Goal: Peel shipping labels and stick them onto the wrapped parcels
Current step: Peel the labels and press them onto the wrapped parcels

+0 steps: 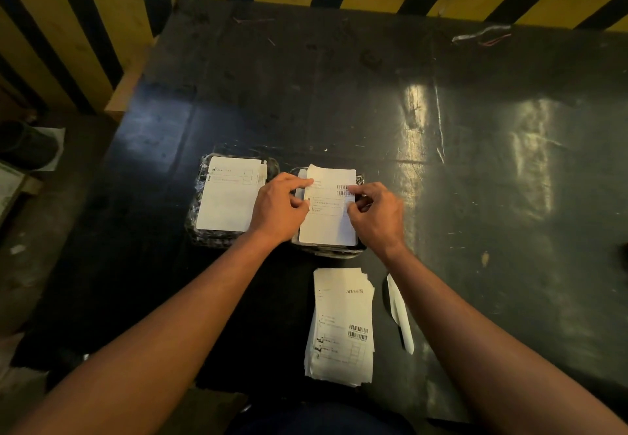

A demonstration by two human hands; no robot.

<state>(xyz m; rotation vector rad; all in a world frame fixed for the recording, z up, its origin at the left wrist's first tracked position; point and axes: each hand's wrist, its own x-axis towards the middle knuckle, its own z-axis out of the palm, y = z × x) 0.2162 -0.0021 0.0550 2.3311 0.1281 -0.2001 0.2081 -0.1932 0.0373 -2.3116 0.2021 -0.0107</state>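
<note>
Head camera looked down on a dark, glossy bench (373,101) where two wrapped parcels lay side by side, nearly touching. One parcel (204,196), on the left, already carried a white shipping label (227,196) stuck flat over most of its top, with dark patterned wrapping showing round the edges. On the second parcel (326,251), just to its right, only thin strips of wrapping showed, because another label (326,217) lay over it. Both hands worked that label. The left hand (280,208) had its forefinger stretched onto the label's left edge near the top, thumb curled in against the same edge lower down. The right hand (375,213) pinched the label's right edge between curled fingers and thumb, beside a printed barcode. The label's top left corner stood slightly lifted; whether the rest was stuck down could not be told. Nearer the person, below the second parcel, sat one loosely fanned stack of unused labels (341,326), its top sheet printed with barcodes. Just right of that stack lay one narrow white strip of paper (401,315), partly under the right forearm. One thin scrap of wire or plastic (482,36) rested near the far right edge of the bench, well apart from everything else.
</note>
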